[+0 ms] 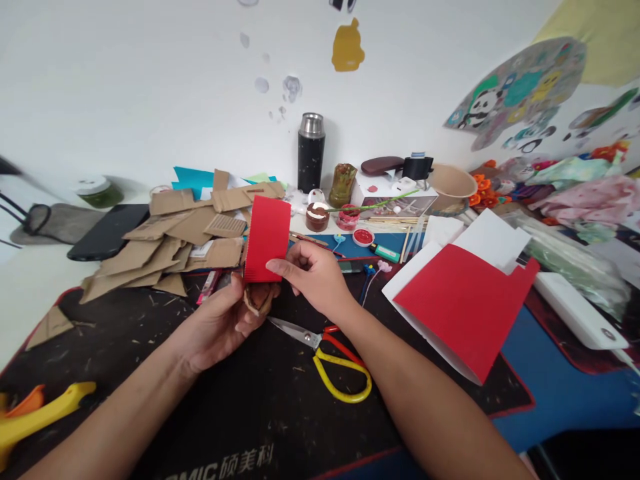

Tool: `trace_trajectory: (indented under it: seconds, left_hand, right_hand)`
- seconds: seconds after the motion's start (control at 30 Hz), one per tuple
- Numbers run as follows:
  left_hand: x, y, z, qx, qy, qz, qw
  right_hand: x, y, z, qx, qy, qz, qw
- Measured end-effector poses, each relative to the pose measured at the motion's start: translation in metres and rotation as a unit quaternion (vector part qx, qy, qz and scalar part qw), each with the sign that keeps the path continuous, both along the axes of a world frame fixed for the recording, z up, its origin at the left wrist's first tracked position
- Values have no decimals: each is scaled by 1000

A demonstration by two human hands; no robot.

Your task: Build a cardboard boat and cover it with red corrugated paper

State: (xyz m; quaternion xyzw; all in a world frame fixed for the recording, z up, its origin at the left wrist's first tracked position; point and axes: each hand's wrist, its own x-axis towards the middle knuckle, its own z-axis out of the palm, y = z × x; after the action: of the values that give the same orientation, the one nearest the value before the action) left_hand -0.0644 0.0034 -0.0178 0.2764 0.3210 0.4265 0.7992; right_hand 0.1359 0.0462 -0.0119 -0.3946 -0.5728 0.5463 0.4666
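My left hand (220,327) is closed around a small brown craft piece (261,298), which looks like cardboard; its full shape is hidden by the fingers and paper. Upright against that piece stands a red rectangle of paper (269,233) with fine ridges along its lower edge. Its lower right corner is pinched between the thumb and fingers of my right hand (315,273). Below my hands, scissors (320,347) with one yellow and one red handle lie partly open on the black mat (225,407). A larger cut sheet of red paper (463,303) rests to the right.
Cardboard scraps (187,227) are piled at the back left, near a black tablet-like object (107,233). A black thermos (311,153), small paint pots (363,237) and a white box (395,200) line the wall. A yellow-handled tool (45,417) lies at the lower left.
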Motion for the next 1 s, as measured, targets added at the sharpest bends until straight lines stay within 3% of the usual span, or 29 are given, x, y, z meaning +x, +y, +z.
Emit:
trace_trajectory:
  seconds: [0.57,1.0]
  left_hand:
    - [3,0,-5,7,33,17,999]
    - [5,-1,-4,11,41,33,999]
  right_hand:
    - [1,-1,-1,39,-69,-33,996]
    - [0,1,-6,8,-53,1,999]
